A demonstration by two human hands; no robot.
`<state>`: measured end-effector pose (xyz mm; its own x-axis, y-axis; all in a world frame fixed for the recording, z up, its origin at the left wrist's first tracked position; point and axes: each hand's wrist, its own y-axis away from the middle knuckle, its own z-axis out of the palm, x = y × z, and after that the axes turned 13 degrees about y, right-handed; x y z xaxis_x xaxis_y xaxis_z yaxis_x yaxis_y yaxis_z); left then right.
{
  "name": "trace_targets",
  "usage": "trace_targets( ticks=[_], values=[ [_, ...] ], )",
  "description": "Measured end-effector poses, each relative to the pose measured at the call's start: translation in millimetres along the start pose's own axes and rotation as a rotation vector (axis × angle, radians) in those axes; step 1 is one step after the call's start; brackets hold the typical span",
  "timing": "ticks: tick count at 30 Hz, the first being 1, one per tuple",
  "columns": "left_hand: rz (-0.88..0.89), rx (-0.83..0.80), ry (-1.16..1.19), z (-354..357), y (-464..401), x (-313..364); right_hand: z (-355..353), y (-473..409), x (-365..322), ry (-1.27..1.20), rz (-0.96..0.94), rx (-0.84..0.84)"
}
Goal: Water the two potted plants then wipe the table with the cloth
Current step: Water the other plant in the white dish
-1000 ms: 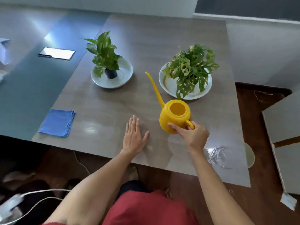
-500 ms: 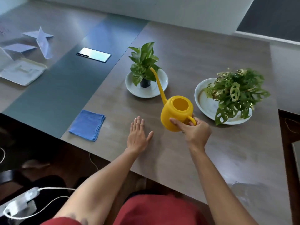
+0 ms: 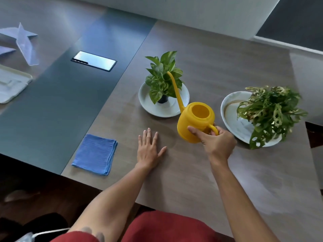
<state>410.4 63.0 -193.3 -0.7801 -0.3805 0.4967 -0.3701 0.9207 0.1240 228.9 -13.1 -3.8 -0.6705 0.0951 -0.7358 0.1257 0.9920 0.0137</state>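
Two potted plants stand on the wood-grain bench (image 3: 201, 172), each in a white dish. The left plant (image 3: 162, 76), in a small dark pot, sits in the left dish (image 3: 148, 105). The right plant (image 3: 269, 110) spreads over the right dish (image 3: 232, 117), its pot hidden by foliage.

The right hand (image 3: 216, 142) is clamped on the handle of the yellow watering can (image 3: 195, 123), thumb pressed along the can body. The can is held between the two dishes, tilted toward the left plant. Its long spout (image 3: 175, 89) ends among the leaves of that plant. Water flow cannot be made out.

The left hand (image 3: 149, 149) lies flat on the bench, palm down, fingers apart, holding nothing.

The folded blue cloth (image 3: 95, 154) lies near the bench's near edge, left of the left hand and clear of it.
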Motion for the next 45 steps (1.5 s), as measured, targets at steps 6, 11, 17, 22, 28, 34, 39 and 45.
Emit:
trace_targets(
  ticks=[6, 11, 17, 22, 28, 34, 39, 45],
  values=[
    [0.03, 0.015, -0.05, 10, 1, -11, 7, 0, -10, 0.027, -0.025, 0.025],
    [0.034, 0.014, -0.053, 11, 1, -13, 10, 3, -19, 0.052, -0.037, 0.034],
    [0.043, 0.023, -0.044, 13, 2, -13, 7, 8, -27, 0.073, -0.058, 0.051],
    [0.041, 0.008, -0.044, 13, 2, -14, 2, 10, -30, 0.11, -0.064, 0.058],
    [0.037, 0.006, -0.045, 11, 2, -13, -3, 7, -35, 0.117, -0.034, 0.074],
    [0.041, 0.019, -0.045, 13, 1, -14, -9, 5, -41, 0.11, -0.02, 0.092],
    [0.041, 0.011, -0.051, 12, 1, -14, -12, 3, -39, 0.123, 0.0, 0.11],
    [0.054, 0.044, -0.057, 17, 1, -16, -13, 0, -36, 0.121, 0.026, 0.096]
  ],
)
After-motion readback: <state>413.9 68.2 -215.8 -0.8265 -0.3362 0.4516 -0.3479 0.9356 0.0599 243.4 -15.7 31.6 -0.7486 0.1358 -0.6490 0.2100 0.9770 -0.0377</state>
